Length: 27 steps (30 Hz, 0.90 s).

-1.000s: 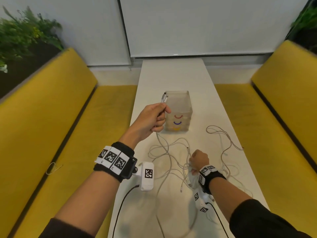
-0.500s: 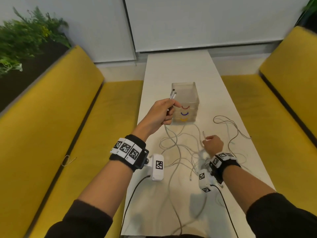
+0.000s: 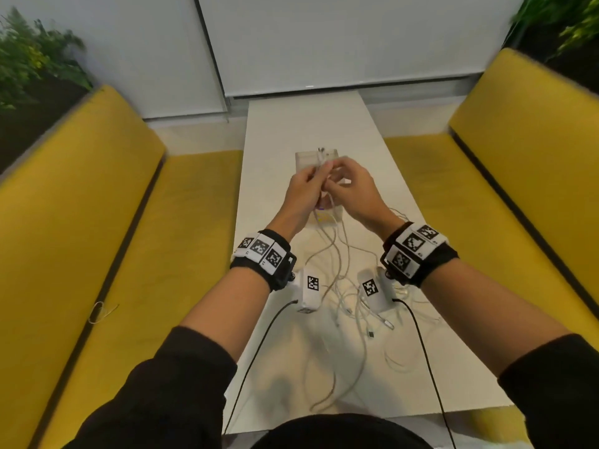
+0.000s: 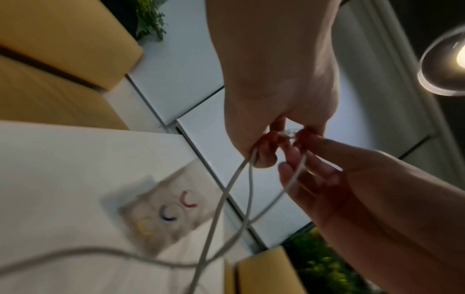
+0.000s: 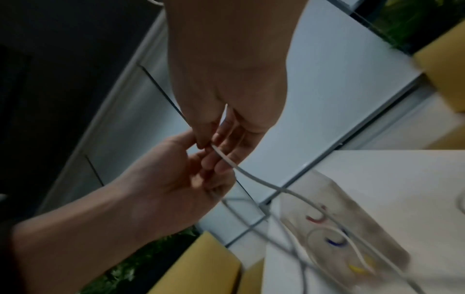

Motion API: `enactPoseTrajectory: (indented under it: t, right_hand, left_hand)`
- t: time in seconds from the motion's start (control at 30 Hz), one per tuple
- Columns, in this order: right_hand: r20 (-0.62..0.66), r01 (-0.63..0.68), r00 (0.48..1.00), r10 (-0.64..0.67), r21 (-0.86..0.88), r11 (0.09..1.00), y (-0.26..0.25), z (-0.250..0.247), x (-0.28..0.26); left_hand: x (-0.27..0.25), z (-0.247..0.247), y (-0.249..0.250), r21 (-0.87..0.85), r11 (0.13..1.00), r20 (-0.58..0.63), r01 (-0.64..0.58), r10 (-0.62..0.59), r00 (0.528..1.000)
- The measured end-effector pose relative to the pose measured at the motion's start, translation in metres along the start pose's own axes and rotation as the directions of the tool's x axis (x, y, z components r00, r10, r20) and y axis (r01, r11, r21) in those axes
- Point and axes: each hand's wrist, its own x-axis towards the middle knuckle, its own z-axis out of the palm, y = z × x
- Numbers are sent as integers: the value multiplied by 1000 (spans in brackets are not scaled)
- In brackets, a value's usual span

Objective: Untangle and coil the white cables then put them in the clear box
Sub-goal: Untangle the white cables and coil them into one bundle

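Both hands raised together above the white bench (image 3: 278,131), right in front of the clear box (image 3: 304,158). Left hand (image 3: 303,192) has its grip clenched round a white cable (image 3: 321,163), connector end poking up above the fist; in the left wrist view two strands drop from that fist toward the bench. Right hand (image 3: 351,187) meets the left one, its fingertips (image 4: 289,147) pinching the same cable just beside the left grip; a strand runs across the right fingers in both wrist views. Clear box sits upright on the bench mid-way along, partly hidden behind the hands; red, blue and yellow arc marks show on its side (image 4: 171,212). Cannot tell what is inside it. Rest of the white cables (image 3: 353,306) lie in a loose tangle on the bench, between and below the wrists, near the person, with a few plug ends visible at the near side; strands rise from the pile up to the hands. Black wristbands with square marker tags on both wrists, a white camera unit under each with a black lead trailing off the near bench edge. Yellow seats (image 3: 97,222) on both sides of the bench, green plants behind them.
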Motion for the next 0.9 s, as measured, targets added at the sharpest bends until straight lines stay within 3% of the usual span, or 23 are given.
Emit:
enactPoseTrajectory:
  t: [0.23, 0.37, 0.47, 0.6, 0.7, 0.77, 0.83, 0.9]
  right_hand:
    - [69, -48, 997, 34, 196, 979, -14, 2, -21]
    - [88, -86, 993, 72, 168, 982, -8, 6, -25]
    - [159, -74, 984, 74, -2, 997, 1, 1, -25]
    - [256, -150, 941, 221, -271, 951, 28, -44, -34]
    - [142, -158, 961, 236, -419, 894, 50, -84, -31]
    - [81, -117, 981, 175, -472, 874, 51, -92, -22]
    - [42, -50, 996, 81, -489, 871, 34, -89, -10]
    - [53, -23, 997, 54, -461, 887, 7, -89, -1]
  left_hand:
    - [6, 10, 27, -46, 988, -212, -146, 133, 968]
    - [7, 6, 33, -371, 927, -203, -51, -27, 979]
    - [4, -4, 42, -503, 862, -210, -62, -53, 976]
    - [6, -56, 76, -388, 895, -415, -220, 44, 909]
    - [8, -100, 99, -226, 927, -533, -299, 139, 834]
    - [12, -108, 100, -35, 955, -511, -294, 236, 826]
    - [15, -104, 94, 138, 952, -429, -275, 307, 849]
    - [18, -103, 85, 207, 943, -390, -262, 325, 861]
